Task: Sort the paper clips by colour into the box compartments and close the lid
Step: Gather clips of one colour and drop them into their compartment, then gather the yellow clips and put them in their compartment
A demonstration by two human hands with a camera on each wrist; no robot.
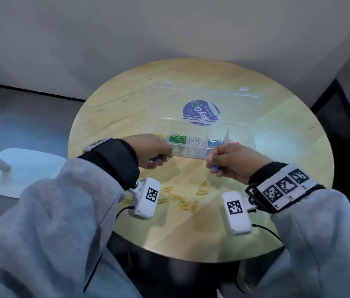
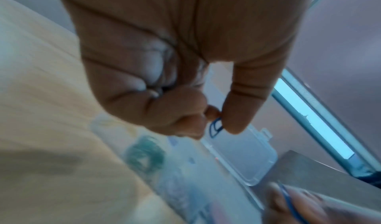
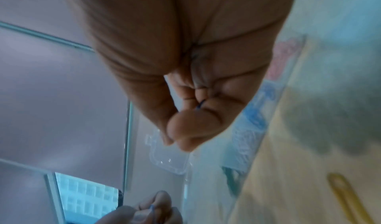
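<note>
Pinching blue paper clips, both hands hover just in front of the clear box [image 1: 243,137], which sits on the round wooden table [image 1: 288,190] toward 12 o'clock from the person. The left hand [image 1: 150,152] has its thumb and forefinger closed on a blue clip [image 2: 215,128], the other fingers curled into the palm. The right hand [image 1: 232,162] is clenched around a small bunch of blue clips [image 1: 214,167], a sliver of blue wire showing between its folded fingers in the right wrist view.

The box stands open, its lid [image 1: 204,100] tilted back toward 12 o'clock with a round dark blue sticker [image 1: 201,112] on it. From 9 o'clock to 3 o'clock its compartments hold yellow clips [image 1: 160,136], green clips [image 1: 177,139], white clips [image 1: 195,143], blue clips in the box [image 1: 215,142] and pink-red clips [image 1: 234,141].

Loose yellow clips [image 1: 182,197] lie scattered on the table toward 6 o'clock of the box, between the 2 wrists.
</note>
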